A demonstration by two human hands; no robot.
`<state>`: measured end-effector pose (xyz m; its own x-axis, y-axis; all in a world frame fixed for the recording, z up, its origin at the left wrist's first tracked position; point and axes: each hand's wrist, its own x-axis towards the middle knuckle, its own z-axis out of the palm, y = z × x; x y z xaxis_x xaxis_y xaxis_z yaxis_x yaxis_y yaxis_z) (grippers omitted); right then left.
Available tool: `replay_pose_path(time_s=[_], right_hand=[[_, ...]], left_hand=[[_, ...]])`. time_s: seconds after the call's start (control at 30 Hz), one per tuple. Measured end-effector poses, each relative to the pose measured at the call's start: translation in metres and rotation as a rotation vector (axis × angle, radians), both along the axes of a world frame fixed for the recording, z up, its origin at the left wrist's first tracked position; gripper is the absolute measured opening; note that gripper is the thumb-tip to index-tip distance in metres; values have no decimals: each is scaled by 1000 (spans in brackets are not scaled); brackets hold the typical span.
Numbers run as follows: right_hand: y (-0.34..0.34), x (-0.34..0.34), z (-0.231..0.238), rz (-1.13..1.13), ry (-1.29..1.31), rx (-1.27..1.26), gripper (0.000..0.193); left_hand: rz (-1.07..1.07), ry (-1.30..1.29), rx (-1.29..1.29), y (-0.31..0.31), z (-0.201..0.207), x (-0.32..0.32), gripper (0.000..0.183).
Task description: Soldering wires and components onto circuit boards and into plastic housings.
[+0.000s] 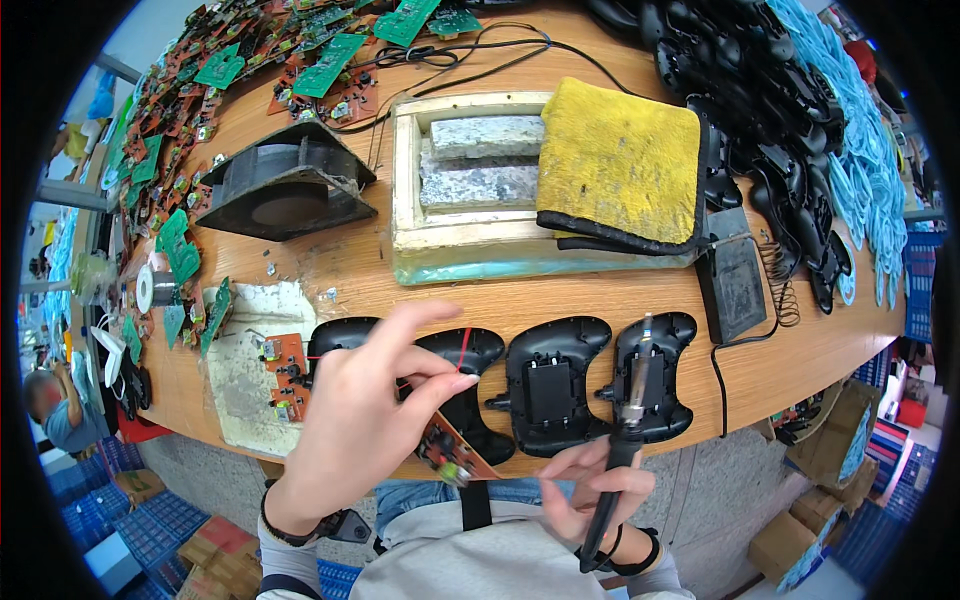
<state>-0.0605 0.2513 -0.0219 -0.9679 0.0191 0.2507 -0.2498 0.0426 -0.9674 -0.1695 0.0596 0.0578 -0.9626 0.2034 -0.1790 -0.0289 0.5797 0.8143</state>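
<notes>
I log L hand pinching red wire, R hand clamped on soldering iron; 6-o'clock PCB uncased, joint prob. undone.

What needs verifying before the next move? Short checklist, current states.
1. Red wire secured: ok, pinched between thumb and finger of the left hand.
2. Soldering iron in hand: ok, held in the right hand.
3. Iron tip clear of the left fingers: ok, it points away, over the rightmost black shell.
4. Circuit board lying flat: not ok, it is tilted below the left hand.
5. Wire's lower end joined to the board: cannot tell, the hand hides it.
6. Iron hot: cannot tell, nothing visible shows temperature.
</notes>
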Motion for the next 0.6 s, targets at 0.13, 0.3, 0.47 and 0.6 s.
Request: replay_pose_path(time_s=[0.13,0.3,0.47,0.6], right_hand=[[19,-4,-2,-122,81,84,40],[38,-8,-3,-220,59,137,34],[31,-25,8,-408,24,-60,39],[39,-26,21,-346,-186,-113,44]], left_hand=[[-148,181,-84,9,-27,1,20],[-116,202,6,23,-33,5,14],[-81,142,38,32,-43,12,11],[-129,178,-15,35,-47,12,11]])
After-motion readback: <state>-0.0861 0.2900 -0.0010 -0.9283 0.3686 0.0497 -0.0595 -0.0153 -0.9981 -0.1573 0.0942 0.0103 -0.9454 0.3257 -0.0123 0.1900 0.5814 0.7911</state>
